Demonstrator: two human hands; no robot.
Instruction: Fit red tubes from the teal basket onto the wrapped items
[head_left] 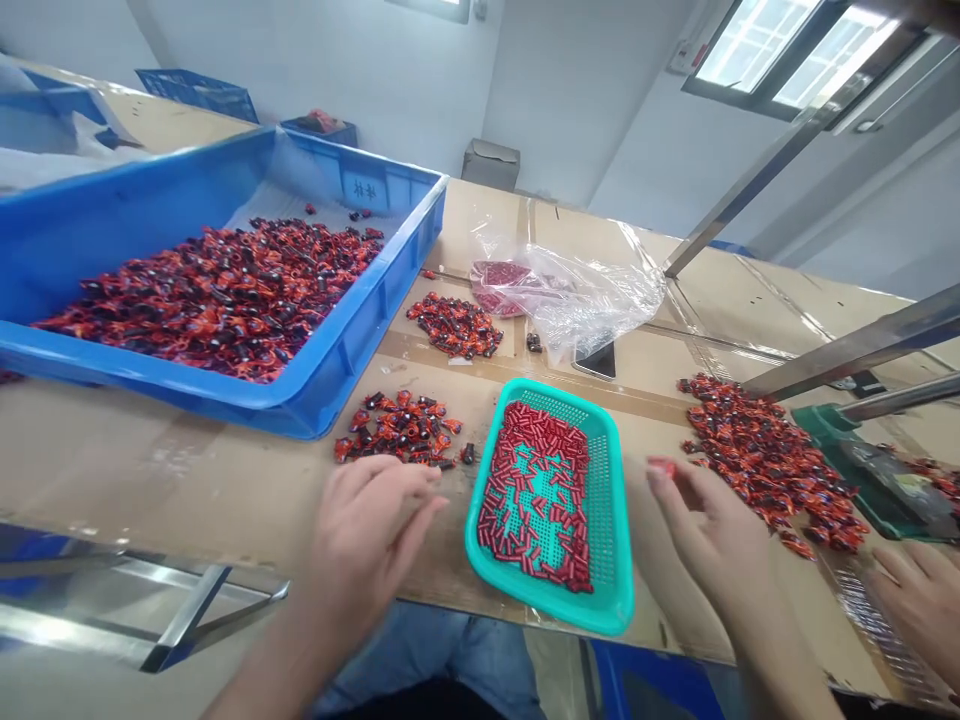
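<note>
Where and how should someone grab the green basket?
Grip the green basket by its two long rims, one hand coming in from each side. The rim stands out as an edge for fingers, and lifting level should keep the loose red pieces from spilling out of the open top.

The green basket [622, 470] blocks the middle, but a gap before the right-hand pile [757, 450] seems passable.

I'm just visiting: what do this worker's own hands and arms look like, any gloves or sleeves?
The left hand and right hand are ordinary, five-fingered human ones, without gloves. No sleeve, watch or bracelet shows on either; blur could hide small details.
</note>
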